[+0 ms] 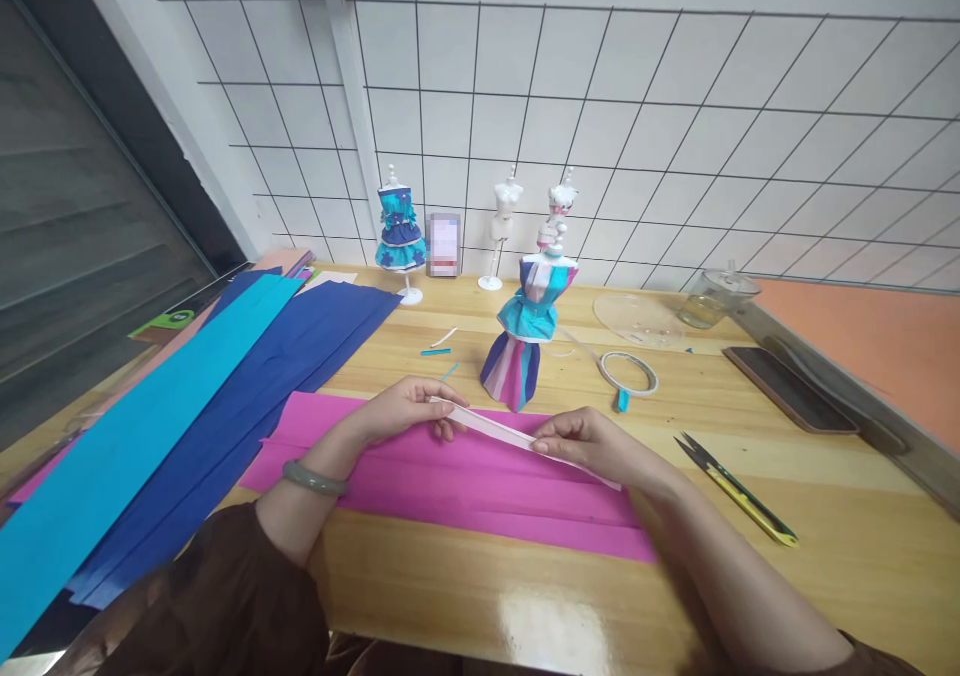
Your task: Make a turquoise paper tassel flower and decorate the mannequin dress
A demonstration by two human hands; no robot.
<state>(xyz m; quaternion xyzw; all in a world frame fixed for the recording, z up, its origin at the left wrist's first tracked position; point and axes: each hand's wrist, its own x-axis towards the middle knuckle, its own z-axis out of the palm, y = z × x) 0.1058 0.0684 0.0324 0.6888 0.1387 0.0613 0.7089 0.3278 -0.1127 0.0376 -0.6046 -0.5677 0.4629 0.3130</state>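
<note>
A narrow, pale pink-white paper strip [491,426] stretches between my two hands, slanting down to the right. My left hand [411,408] pinches its left end. Further along, my right hand [583,443] grips the strip between thumb and fingers, and its tail runs on beneath that hand. Under both hands lies a long sheet of magenta crepe paper [450,486], creased lengthwise. Just beyond them stands a small dress form in a striped and turquoise paper dress [534,316].
Blue paper [300,356] and a turquoise strip [150,426] lie at left. Yellow-handled thread snips [739,491], a tape roll [630,374], a phone [787,389] and a glass jar [716,296] lie right. Behind stand a blue-dressed form [400,226] and a bare white form [507,221].
</note>
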